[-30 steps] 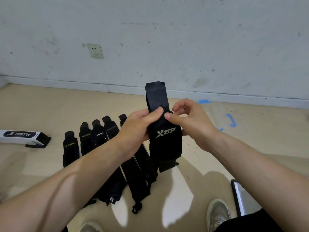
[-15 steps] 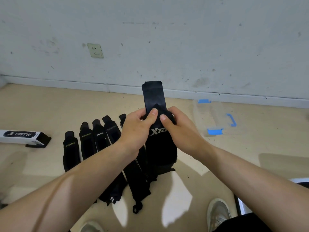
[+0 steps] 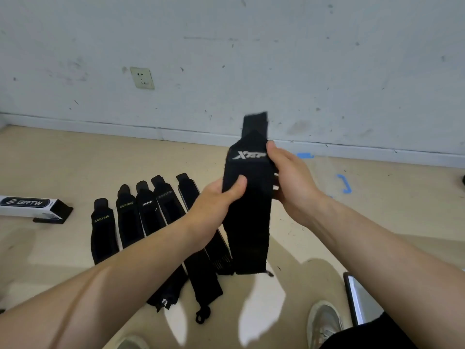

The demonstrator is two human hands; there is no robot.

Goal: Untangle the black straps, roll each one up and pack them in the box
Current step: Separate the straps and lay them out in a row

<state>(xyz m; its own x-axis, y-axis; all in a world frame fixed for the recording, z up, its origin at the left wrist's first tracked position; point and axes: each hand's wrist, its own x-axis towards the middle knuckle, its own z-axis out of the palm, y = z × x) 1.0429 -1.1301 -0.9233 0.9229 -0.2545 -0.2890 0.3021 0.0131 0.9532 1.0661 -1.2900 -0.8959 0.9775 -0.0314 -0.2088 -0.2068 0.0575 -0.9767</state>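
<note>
both hands hold one black strap (image 3: 247, 217) upright in the air above the floor (image 3: 63, 159). the left hand (image 3: 214, 200) pinches its left edge, thumb on the front below the white logo. the right hand (image 3: 289, 177) curls round the right edge near the top. the lower end hangs free. something small sticks out at its corner, too blurred to name. five more straps (image 3: 148, 215) lie flat side by side on the floor under the left arm, not rolled.

the risks, as i judge them:
- the dangling end could snag the straps beneath and drag them out of line.
- a roll started off-square would come out cone-shaped.
- a slack roll could spring open on the way to the clear box (image 3: 344, 183), which sits well apart to the right and is faint but for its blue clips.
</note>
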